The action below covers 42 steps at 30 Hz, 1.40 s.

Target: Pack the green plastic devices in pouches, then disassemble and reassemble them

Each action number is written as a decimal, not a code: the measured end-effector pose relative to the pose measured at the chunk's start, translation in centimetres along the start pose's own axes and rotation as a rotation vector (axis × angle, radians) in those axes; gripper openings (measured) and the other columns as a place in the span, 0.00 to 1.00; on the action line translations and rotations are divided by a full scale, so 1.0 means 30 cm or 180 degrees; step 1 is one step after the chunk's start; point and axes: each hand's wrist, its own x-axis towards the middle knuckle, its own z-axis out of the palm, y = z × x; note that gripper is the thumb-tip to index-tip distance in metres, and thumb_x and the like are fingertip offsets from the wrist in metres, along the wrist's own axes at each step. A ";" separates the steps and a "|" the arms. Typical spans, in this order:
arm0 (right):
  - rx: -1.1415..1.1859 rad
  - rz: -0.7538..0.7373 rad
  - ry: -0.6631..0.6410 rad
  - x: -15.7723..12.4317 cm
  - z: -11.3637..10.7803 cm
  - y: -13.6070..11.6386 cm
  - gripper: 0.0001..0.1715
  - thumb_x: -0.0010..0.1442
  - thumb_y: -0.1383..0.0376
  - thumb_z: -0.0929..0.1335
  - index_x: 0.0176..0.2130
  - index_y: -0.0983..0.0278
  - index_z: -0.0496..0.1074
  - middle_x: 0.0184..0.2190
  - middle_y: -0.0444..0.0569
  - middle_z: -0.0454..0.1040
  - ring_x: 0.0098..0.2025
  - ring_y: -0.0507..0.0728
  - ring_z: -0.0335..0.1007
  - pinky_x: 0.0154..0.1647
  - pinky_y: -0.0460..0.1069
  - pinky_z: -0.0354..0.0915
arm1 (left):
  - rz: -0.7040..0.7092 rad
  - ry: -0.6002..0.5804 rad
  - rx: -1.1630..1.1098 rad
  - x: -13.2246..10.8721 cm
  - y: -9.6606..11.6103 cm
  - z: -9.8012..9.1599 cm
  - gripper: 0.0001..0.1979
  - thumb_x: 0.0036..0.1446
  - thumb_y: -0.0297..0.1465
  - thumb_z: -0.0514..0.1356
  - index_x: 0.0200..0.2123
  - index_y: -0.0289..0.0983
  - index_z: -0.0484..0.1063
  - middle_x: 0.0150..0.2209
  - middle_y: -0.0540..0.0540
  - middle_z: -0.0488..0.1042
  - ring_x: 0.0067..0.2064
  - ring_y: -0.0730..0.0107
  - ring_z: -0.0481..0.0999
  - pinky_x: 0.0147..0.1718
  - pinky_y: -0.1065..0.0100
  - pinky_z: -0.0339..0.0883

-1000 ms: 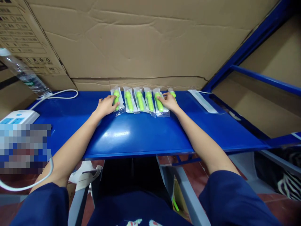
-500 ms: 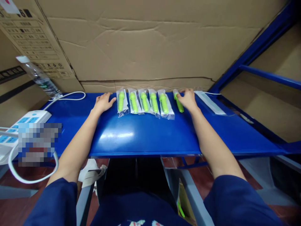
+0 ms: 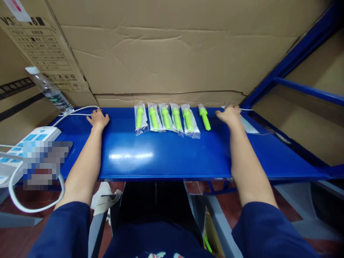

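My left hand (image 3: 99, 119) rests near the back left of the blue table (image 3: 166, 157), its fingers spread beside a white cable (image 3: 80, 110). My right hand (image 3: 230, 114) reaches over flat clear plastic bags (image 3: 249, 126) at the back right, with the thumb out to the left. Its fingers look stretched out, though their tips are partly hidden. Left of it lies an unwrapped bright green stick-shaped plastic piece (image 3: 205, 119) with a translucent end. Several similar green pieces, each in a clear bag (image 3: 190, 122), lie in a row between my hands.
A cardboard wall (image 3: 166, 64) stands behind the table. To the left are a water bottle (image 3: 52, 91), a white power strip (image 3: 44, 134) and a blurred-out flat object (image 3: 48, 161). A blue metal frame (image 3: 303, 87) rises on the right. Grey chair arms (image 3: 98, 229) flank my lap.
My right hand has left the unwrapped green piece and moved right to the plastic bags. My left hand has shifted left, away from the row. The green pieces stay in place.
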 end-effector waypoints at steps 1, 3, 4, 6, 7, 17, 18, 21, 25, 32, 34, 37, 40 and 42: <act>-0.0130 0.0441 0.0006 -0.005 -0.024 0.011 0.39 0.61 0.61 0.68 0.64 0.83 0.63 0.65 0.84 0.57 0.68 0.78 0.54 0.66 0.67 0.55 | -0.0020 0.0006 0.0041 -0.002 0.007 0.002 0.30 0.63 0.37 0.52 0.64 0.26 0.64 0.65 0.23 0.64 0.68 0.35 0.63 0.68 0.35 0.45; -0.0323 0.1121 -0.0025 -0.019 -0.063 0.026 0.44 0.64 0.61 0.67 0.69 0.82 0.54 0.70 0.80 0.50 0.72 0.75 0.47 0.70 0.63 0.49 | -0.0051 0.0068 0.0122 -0.007 0.024 0.005 0.29 0.63 0.36 0.53 0.64 0.28 0.65 0.65 0.24 0.65 0.68 0.37 0.63 0.68 0.35 0.45; -0.0370 0.1277 -0.0062 -0.027 -0.075 0.031 0.46 0.65 0.60 0.67 0.70 0.83 0.51 0.71 0.78 0.47 0.74 0.74 0.43 0.71 0.63 0.46 | -0.0051 0.0108 0.0152 -0.010 0.034 0.005 0.28 0.63 0.36 0.53 0.63 0.28 0.65 0.65 0.25 0.65 0.68 0.38 0.63 0.69 0.35 0.45; -0.0429 0.1444 -0.0210 -0.040 -0.087 0.038 0.46 0.67 0.60 0.65 0.71 0.84 0.47 0.73 0.78 0.41 0.76 0.73 0.36 0.72 0.63 0.41 | -0.0027 0.0171 0.0189 -0.015 0.051 0.003 0.27 0.63 0.36 0.54 0.62 0.29 0.66 0.64 0.26 0.65 0.68 0.39 0.63 0.69 0.35 0.45; -0.0452 0.1493 -0.0297 -0.044 -0.089 0.041 0.46 0.68 0.60 0.64 0.72 0.84 0.46 0.74 0.78 0.40 0.76 0.73 0.34 0.72 0.63 0.41 | -0.0005 0.0181 0.0197 -0.017 0.057 0.001 0.27 0.63 0.36 0.54 0.62 0.29 0.67 0.64 0.26 0.66 0.68 0.38 0.64 0.68 0.35 0.46; -0.0549 0.1292 -0.0616 -0.063 -0.117 0.014 0.30 0.64 0.74 0.65 0.64 0.76 0.67 0.62 0.77 0.66 0.67 0.72 0.62 0.63 0.63 0.51 | 0.0577 0.0506 -0.0048 -0.066 0.122 -0.020 0.25 0.64 0.36 0.52 0.60 0.31 0.68 0.63 0.28 0.68 0.66 0.41 0.65 0.69 0.38 0.46; -0.0544 0.1240 -0.0598 -0.065 -0.121 0.010 0.29 0.64 0.74 0.64 0.64 0.76 0.67 0.62 0.77 0.66 0.67 0.72 0.62 0.63 0.62 0.52 | 0.0713 0.0548 -0.0117 -0.076 0.137 -0.021 0.25 0.64 0.37 0.52 0.60 0.32 0.69 0.63 0.28 0.69 0.66 0.41 0.66 0.68 0.39 0.46; -0.0493 0.1030 -0.0589 -0.074 -0.136 -0.008 0.28 0.65 0.73 0.63 0.63 0.78 0.67 0.61 0.79 0.66 0.66 0.73 0.64 0.58 0.60 0.57 | 0.1117 0.0525 -0.0302 -0.114 0.190 -0.026 0.25 0.64 0.37 0.52 0.60 0.33 0.69 0.63 0.30 0.69 0.65 0.40 0.67 0.68 0.39 0.46; -0.0407 0.0571 -0.0468 -0.103 -0.160 -0.080 0.26 0.69 0.66 0.60 0.61 0.75 0.70 0.60 0.74 0.68 0.63 0.73 0.67 0.54 0.57 0.62 | 0.1490 0.0411 -0.0435 -0.172 0.260 -0.035 0.24 0.65 0.37 0.52 0.60 0.34 0.69 0.63 0.32 0.69 0.66 0.42 0.65 0.68 0.42 0.45; 0.0411 -0.1173 -0.0394 -0.249 -0.147 -0.306 0.19 0.68 0.65 0.63 0.54 0.65 0.76 0.48 0.57 0.81 0.52 0.65 0.76 0.52 0.55 0.68 | 0.2014 0.0258 -0.0553 -0.240 0.323 -0.023 0.18 0.66 0.37 0.52 0.53 0.36 0.74 0.57 0.37 0.76 0.63 0.46 0.70 0.65 0.45 0.52; 0.0582 -0.1633 -0.0454 -0.299 -0.131 -0.354 0.19 0.68 0.65 0.63 0.54 0.64 0.76 0.46 0.55 0.82 0.49 0.64 0.78 0.51 0.56 0.69 | 0.2023 0.0168 -0.0667 -0.239 0.330 -0.016 0.19 0.68 0.40 0.52 0.51 0.36 0.75 0.55 0.37 0.77 0.61 0.46 0.72 0.65 0.44 0.52; 0.0636 -0.2496 -0.0581 -0.359 -0.105 -0.400 0.18 0.69 0.66 0.63 0.54 0.63 0.76 0.45 0.54 0.83 0.48 0.64 0.79 0.51 0.56 0.68 | 0.1810 -0.0262 -0.1494 -0.223 0.339 -0.007 0.26 0.72 0.45 0.43 0.51 0.35 0.74 0.50 0.37 0.80 0.57 0.50 0.76 0.62 0.48 0.61; 0.0383 -0.3066 -0.0613 -0.399 -0.073 -0.421 0.18 0.70 0.66 0.63 0.54 0.63 0.77 0.47 0.55 0.83 0.50 0.65 0.78 0.52 0.58 0.64 | 0.1368 -0.0896 -0.2657 -0.207 0.345 0.000 0.30 0.73 0.47 0.38 0.56 0.33 0.70 0.46 0.37 0.80 0.46 0.57 0.82 0.51 0.56 0.72; 0.0261 -0.3228 -0.0662 -0.417 -0.051 -0.429 0.18 0.71 0.66 0.62 0.54 0.62 0.77 0.49 0.55 0.82 0.52 0.65 0.77 0.53 0.58 0.62 | 0.1174 -0.1190 -0.3064 -0.205 0.345 0.004 0.25 0.71 0.45 0.48 0.58 0.33 0.68 0.45 0.38 0.80 0.40 0.61 0.82 0.44 0.60 0.75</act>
